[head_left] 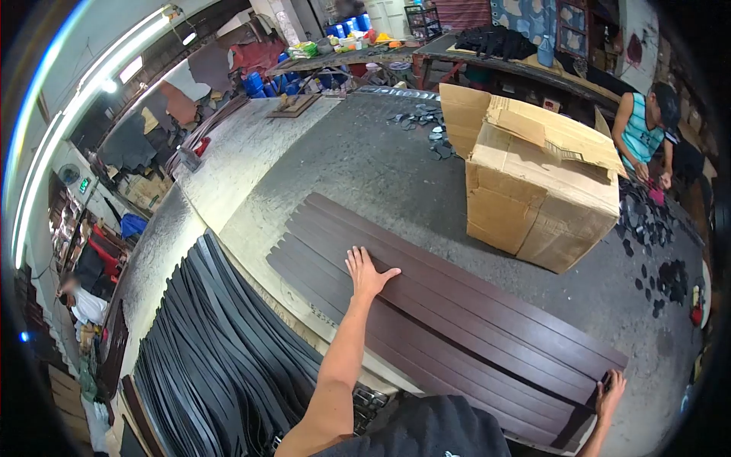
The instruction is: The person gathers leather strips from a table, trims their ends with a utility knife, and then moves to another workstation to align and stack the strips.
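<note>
Dark brown leather strips [457, 305] lie side by side in a wide row, their pointed ends at the far left. A dark gap runs lengthwise between two groups of them. My left hand [369, 274] rests flat on the strips near their left part, with its fingers and thumb spread. At the right end of the row, my right hand [609, 392] has bent fingers around the end of a brown strip; its palm side is partly hidden. Left of my left arm hangs a thick bundle of black belts [221, 343], with metal buckles [369, 404] near my body.
A large open cardboard box [533, 198] stands on the dark table [365, 152] beyond the strips. Small black leather pieces [647, 221] are scattered at the right, where a person [643, 133] handles something pink. Another person [87, 305] is at the far left.
</note>
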A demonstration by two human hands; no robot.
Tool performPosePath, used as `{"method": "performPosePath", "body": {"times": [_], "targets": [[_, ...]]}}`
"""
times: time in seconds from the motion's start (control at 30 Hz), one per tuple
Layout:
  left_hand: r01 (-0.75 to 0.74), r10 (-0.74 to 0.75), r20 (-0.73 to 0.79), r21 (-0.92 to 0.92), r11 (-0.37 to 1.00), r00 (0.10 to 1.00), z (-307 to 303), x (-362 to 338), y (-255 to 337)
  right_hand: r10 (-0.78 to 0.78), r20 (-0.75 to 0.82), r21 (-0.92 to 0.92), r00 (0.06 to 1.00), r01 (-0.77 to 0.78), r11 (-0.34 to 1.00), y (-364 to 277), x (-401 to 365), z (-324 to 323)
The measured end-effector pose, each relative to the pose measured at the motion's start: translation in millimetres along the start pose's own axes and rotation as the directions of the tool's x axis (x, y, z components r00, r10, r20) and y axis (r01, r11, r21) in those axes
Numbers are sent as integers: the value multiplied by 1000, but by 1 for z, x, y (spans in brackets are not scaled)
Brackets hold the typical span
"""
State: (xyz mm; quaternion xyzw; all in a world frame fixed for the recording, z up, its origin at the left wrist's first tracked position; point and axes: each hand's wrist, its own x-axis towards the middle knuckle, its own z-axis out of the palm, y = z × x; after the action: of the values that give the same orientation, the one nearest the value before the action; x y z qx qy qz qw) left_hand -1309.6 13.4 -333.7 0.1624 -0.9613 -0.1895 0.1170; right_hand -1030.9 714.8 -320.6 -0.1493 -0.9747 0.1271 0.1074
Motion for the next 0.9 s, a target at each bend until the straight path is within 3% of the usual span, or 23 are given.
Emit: {"method": "performPosePath", "body": {"times": [0.1,0.17,0.2,0.3,0.43,0.53,0.73,0.9], "targets": [[-22,21,51,16,1000,998,-2,3,1,53,44,-19,998,-52,998,14,0,-1],[-53,53,17,-27,998,998,-4,0,6,86,81,-29,993,-84,996,9,1,-7],[-69,69,2,-50,996,998,-4,-3,9,67,18,-62,998,-66,996,19,0,-1],[-81,81,-4,2,997,997,-3,-9,13,63,23,-30,998,-62,998,23,6,-11],[-84,83,-28,-23,996,996,-1,-6,13,131,114,-67,985,-124,990,13,15,-17],[-88,87,-23,-42,995,996,0,2,12,92,37,-78,995,-89,993,31,13,-1],[-63,63,-4,-16,998,998,-1,8,15,176,81,-74,981,-170,983,21,14,-6],[-64,64,-5,-19,998,998,-4,8,15,149,87,-71,985,-143,987,21,15,-6]]}}
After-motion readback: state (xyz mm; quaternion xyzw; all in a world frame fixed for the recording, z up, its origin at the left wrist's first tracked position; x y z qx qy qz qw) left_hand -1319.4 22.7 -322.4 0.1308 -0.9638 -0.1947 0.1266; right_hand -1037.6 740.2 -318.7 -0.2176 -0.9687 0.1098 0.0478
